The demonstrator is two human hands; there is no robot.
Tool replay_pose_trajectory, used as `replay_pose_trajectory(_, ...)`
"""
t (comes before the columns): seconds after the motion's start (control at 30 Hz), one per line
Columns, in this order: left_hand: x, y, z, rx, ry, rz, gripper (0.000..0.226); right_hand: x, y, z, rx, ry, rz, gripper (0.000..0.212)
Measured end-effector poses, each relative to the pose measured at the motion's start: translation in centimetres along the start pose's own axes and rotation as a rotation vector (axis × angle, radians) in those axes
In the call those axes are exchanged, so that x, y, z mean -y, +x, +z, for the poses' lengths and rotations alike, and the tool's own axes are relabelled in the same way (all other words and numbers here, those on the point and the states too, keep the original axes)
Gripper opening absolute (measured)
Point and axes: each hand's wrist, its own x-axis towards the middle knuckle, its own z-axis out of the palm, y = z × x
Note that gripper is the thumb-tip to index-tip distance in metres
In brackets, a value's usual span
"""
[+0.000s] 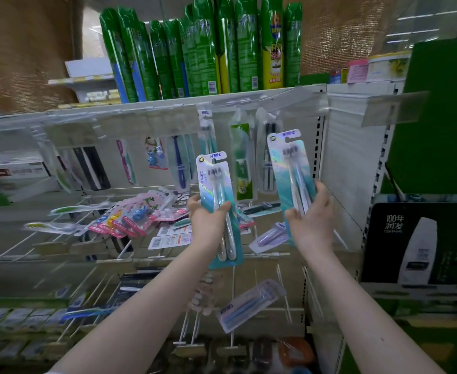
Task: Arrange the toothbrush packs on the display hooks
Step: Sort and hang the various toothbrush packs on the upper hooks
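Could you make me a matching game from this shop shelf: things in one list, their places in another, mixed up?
Things:
1. green spray cans
2. pink packs
3. lower teal pack
4. higher teal pack

Places:
A. gripped in the right hand
B. upright on the top shelf
C. gripped in the left hand
D. heaped left of the left hand

Pairs: 1-B, 2-D, 3-C, 4-A

This is a shop aisle. White wire display hooks (17, 245) carry blister-packed toothbrush packs (180, 163). The shelf (168, 102) above them holds rows of identical green spray cans (205, 49) with barcodes. Clear price-label strips (394, 109) front the shelf edges, and a black boxed product (416, 244) stands at the right.
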Motion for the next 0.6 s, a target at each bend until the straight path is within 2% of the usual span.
replay_pose_trajectory(0.2,-0.6,2.2,-3.9,0.046,-0.098,-0.004,0.053,4.4,-1.7,3.8,0.100,-0.035,-0.042,0.075)
replay_pose_trajectory(0.33,-1.0,5.0,-6.7,0.054,-0.037,0.012,0.060,6.6,-2.1,7.0,0.130,-0.029,-0.059,0.075)
replay_pose_trajectory(0.47,-0.8,8.2,-9.3,0.080,-0.007,-0.009,0.064,8.7,-2.7,10.1,0.066,-0.014,-0.075,0.068)
replay_pose_trajectory(0.6,-0.4,10.6,-11.4,0.143,-0.006,0.047,0.058,10.3,-3.3,12.6,0.044,-0.024,-0.111,0.059)
